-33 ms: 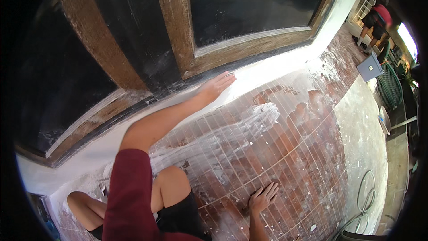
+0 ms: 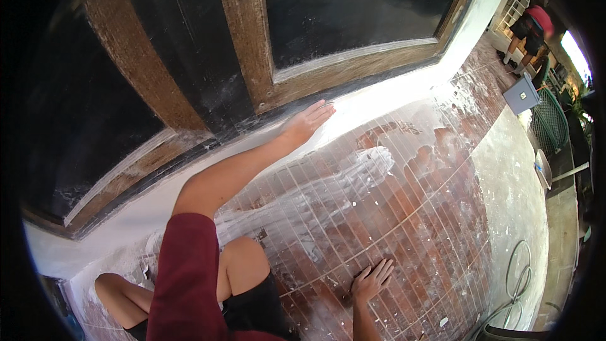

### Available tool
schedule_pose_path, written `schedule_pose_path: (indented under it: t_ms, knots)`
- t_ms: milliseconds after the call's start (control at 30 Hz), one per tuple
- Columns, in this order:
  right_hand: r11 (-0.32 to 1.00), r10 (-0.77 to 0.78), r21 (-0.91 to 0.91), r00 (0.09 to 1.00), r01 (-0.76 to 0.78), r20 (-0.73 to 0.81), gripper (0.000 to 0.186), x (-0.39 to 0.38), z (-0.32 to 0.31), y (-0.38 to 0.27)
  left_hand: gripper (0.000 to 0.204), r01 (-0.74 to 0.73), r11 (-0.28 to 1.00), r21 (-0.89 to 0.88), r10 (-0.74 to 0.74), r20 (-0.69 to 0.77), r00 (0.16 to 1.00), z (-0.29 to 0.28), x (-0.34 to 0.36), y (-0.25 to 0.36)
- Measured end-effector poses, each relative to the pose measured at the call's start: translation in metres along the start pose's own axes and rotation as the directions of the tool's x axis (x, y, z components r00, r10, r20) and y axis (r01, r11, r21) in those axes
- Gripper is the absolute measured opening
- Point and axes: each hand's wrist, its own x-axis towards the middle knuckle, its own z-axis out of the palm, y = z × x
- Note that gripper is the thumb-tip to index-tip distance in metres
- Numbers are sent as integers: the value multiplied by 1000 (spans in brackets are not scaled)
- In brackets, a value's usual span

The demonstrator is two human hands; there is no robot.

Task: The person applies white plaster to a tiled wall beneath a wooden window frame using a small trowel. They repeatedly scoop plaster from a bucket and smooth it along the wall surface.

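Observation:
My left hand [image 2: 309, 122] lies flat against the low white wall [image 2: 372, 102] just under the wooden window frame [image 2: 353, 71]. Its fingers are stretched out toward the right, pale with dust, and a thin dark edge shows by the fingertips. Whatever may be under the palm is hidden. On the reddish tiled floor [image 2: 416, 215], my right hand [image 2: 372, 280] rests palm down with its fingers spread, holding nothing. Between the hands, white powder [image 2: 372, 163] is smeared along the tiles below the wall.
Dark panes [image 2: 353, 6] fill the frame above. A grey bin [image 2: 521, 93] and a green mesh basket [image 2: 550, 123] stand at far right, near a bent-over person [image 2: 531, 28] in red. A coiled hose [image 2: 519, 278] lies on the concrete strip [image 2: 511, 183]. Small white flecks dot the tiles.

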Motion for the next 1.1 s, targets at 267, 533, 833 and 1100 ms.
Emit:
schedule_pose_path:
  t_ms: [267, 533, 833, 1100]
  knots:
    - [1000, -8, 4, 1000, 8, -9, 56, 0, 0, 0, 64, 11, 990, -139, -10, 2, 1000, -12, -65, -4]
    - [1000, -2, 5, 1000, 2, 1, 57, -1, 0, 1, 65, -51, 993, -103, 55, 31, 998, -4, -93, 5]
    - [1000, 16, 12, 1000, -16, -4, 57, -1, 2, 2, 59, 10, 998, -58, -10, 11, 1000, 16, -15, 23]
    - [1000, 11, 9, 1000, -11, -11, 57, 0, 1, 2, 59, 69, 988, -139, -65, 34, 997, -21, -102, -3]
